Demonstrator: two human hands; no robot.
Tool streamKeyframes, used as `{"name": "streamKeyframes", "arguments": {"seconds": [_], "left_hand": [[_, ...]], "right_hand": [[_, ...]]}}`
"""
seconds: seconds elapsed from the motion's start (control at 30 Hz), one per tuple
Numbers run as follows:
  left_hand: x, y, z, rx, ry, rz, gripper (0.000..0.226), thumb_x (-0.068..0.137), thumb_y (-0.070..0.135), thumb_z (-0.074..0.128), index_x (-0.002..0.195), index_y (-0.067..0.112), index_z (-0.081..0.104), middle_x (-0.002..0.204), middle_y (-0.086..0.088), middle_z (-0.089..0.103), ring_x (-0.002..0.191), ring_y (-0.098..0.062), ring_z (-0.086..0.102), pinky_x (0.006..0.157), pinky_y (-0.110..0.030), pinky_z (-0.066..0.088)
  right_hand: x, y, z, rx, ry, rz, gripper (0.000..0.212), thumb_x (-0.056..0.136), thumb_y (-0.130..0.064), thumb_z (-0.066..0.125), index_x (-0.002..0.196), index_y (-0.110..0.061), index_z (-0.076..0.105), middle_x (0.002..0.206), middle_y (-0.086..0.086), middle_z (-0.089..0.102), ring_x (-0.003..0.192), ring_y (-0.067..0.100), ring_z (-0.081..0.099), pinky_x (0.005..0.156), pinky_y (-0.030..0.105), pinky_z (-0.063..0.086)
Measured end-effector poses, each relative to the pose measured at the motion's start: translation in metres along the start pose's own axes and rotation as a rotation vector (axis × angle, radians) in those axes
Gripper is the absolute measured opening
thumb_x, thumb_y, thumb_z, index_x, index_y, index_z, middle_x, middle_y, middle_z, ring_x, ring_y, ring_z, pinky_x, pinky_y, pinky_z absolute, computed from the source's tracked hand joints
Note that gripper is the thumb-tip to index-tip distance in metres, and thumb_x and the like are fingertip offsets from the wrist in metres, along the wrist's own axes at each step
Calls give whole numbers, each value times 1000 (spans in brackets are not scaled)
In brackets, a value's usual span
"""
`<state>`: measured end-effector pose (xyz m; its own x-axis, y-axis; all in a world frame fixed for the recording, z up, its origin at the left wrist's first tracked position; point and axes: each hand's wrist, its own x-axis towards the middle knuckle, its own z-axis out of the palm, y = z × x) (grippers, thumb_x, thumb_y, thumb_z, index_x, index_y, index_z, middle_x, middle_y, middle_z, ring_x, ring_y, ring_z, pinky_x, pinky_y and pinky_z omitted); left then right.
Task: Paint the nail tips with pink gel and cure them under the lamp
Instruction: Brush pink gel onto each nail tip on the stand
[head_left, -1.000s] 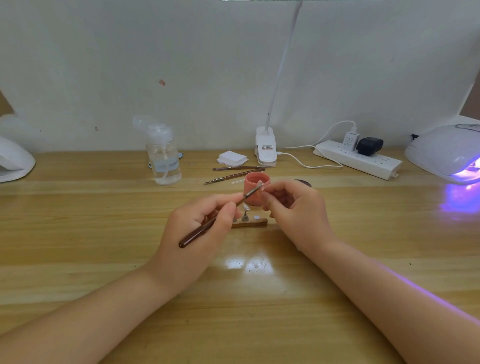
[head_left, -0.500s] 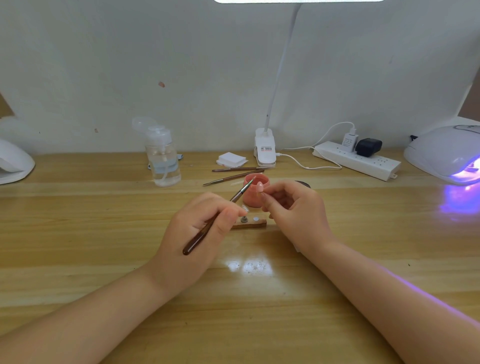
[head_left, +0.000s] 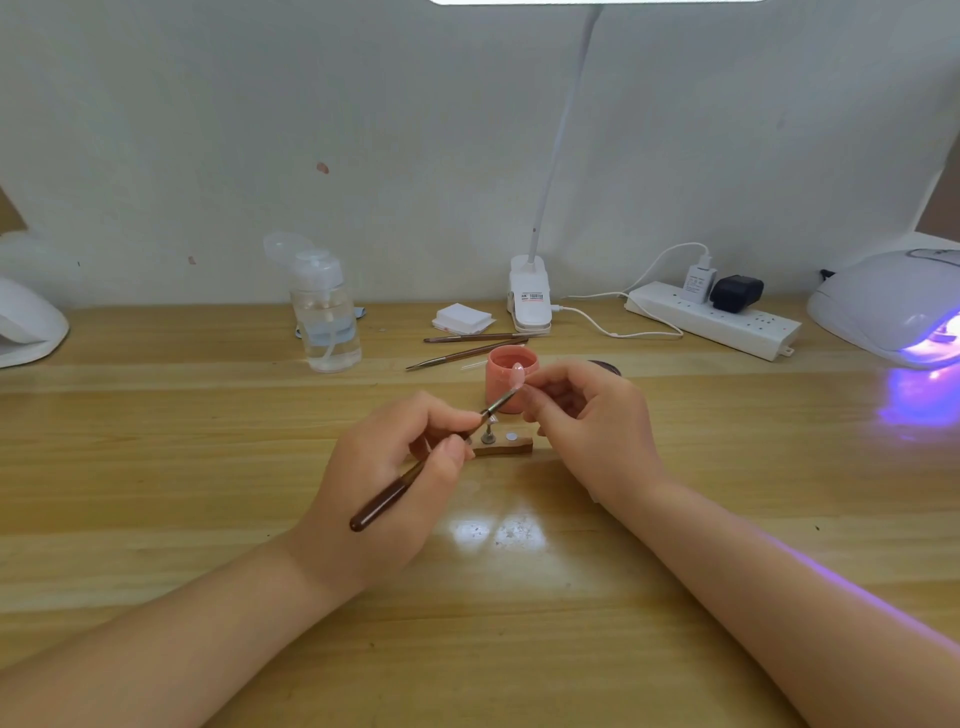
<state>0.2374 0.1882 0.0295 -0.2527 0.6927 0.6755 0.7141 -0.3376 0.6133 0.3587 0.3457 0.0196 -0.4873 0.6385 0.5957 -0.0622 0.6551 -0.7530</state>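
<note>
Two spare brushes (head_left: 470, 347) lie on wooden table (head_left: 156, 467).

Jar (head_left: 511, 383) behind holder (head_left: 503, 446).

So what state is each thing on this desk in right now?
Pink gel jar: open, upright.
Brush: held in left hand.
Nail tip: pinched by right hand.
Curing lamp: lit purple.
Clear bottle: cap flipped open.
Power strip: two plugs in.

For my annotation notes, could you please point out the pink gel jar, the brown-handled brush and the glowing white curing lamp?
pink gel jar (head_left: 500, 395), head view, front wall.
brown-handled brush (head_left: 387, 506), head view, handle.
glowing white curing lamp (head_left: 883, 301), head view, dome top.
</note>
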Motion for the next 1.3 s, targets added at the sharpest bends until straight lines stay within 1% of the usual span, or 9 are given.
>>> {"name": "streamKeyframes", "arguments": {"seconds": [0.2, 0.37, 0.5, 0.63, 0.8, 0.9, 1.03, 1.2, 1.3], "left_hand": [[1, 0, 3, -85, 24, -93, 21, 92, 33, 51, 108, 32, 63, 95, 16, 72, 90, -9, 68, 76, -14, 49], [1, -3, 0, -159, 44, -110, 20, 88, 30, 48, 95, 26, 67, 83, 2, 71, 81, -13, 69, 75, -26, 54], [4, -2, 1, -219, 93, -136, 21, 91, 32, 47, 97, 26, 66, 84, 3, 72, 82, -13, 70, 74, -22, 54], [4, -1, 3, -239, 63, -190, 24, 88, 37, 50, 99, 25, 67, 87, 2, 74, 85, -12, 70, 77, -24, 55], [3, -3, -1, -225, 66, -131, 23, 85, 27, 46, 88, 17, 66, 75, -3, 70, 72, -12, 67, 67, -18, 51], [3, -2, 0, -222, 100, -130, 21, 89, 30, 46, 94, 24, 65, 81, 2, 71, 78, -12, 69, 70, -19, 53], [4, -1, 3, -235, 66, -174, 22, 89, 38, 50, 102, 29, 66, 90, 7, 74, 87, -10, 69, 77, -21, 54], [1, -2, 0, -164, 47, -113, 20, 88, 30, 46, 92, 26, 66, 80, 3, 72, 80, -13, 69, 74, -23, 53], [1, -1, 0, -121, 77, -86, 20, 92, 31, 45, 97, 27, 64, 82, 8, 71, 82, -11, 69, 75, -22, 53]], "right_hand": [[0, -1, 1, -2, 7, -13, 14, 85, -8, 71, 83, -21, 68, 66, -25, 67, 67, -2, 66, 65, 16, 52], [0, -3, 1, 18, 9, 6, 7, 85, -7, 71, 86, -14, 70, 66, -17, 69, 66, -1, 66, 65, 18, 53], [0, -5, 2, 47, 8, 20, 4, 86, -14, 71, 83, -17, 70, 64, -18, 68, 66, 3, 66, 65, 19, 54], [-1, -6, 2, 38, 10, 13, 4, 86, -14, 71, 83, -16, 70, 66, -14, 68, 66, 5, 66, 66, 23, 55], [0, -4, 0, 29, 6, 25, 3, 85, -8, 71, 87, -10, 70, 68, -11, 69, 67, 0, 67, 66, 20, 54], [0, -3, 1, 14, 4, 23, 4, 85, -9, 71, 87, -12, 71, 65, -20, 68, 68, -2, 67, 66, 17, 52], [1, -1, 1, -12, 2, 15, 6, 85, -5, 71, 87, -10, 71, 64, -21, 66, 67, -3, 65, 66, 17, 52], [0, -1, 0, -24, -1, 1, 6, 85, -5, 71, 86, -11, 70, 64, -25, 66, 67, -6, 65, 65, 11, 49], [0, -1, 0, -30, 14, -7, 3, 85, -8, 71, 85, -10, 71, 64, -24, 66, 67, -7, 65, 66, 11, 48]]}}
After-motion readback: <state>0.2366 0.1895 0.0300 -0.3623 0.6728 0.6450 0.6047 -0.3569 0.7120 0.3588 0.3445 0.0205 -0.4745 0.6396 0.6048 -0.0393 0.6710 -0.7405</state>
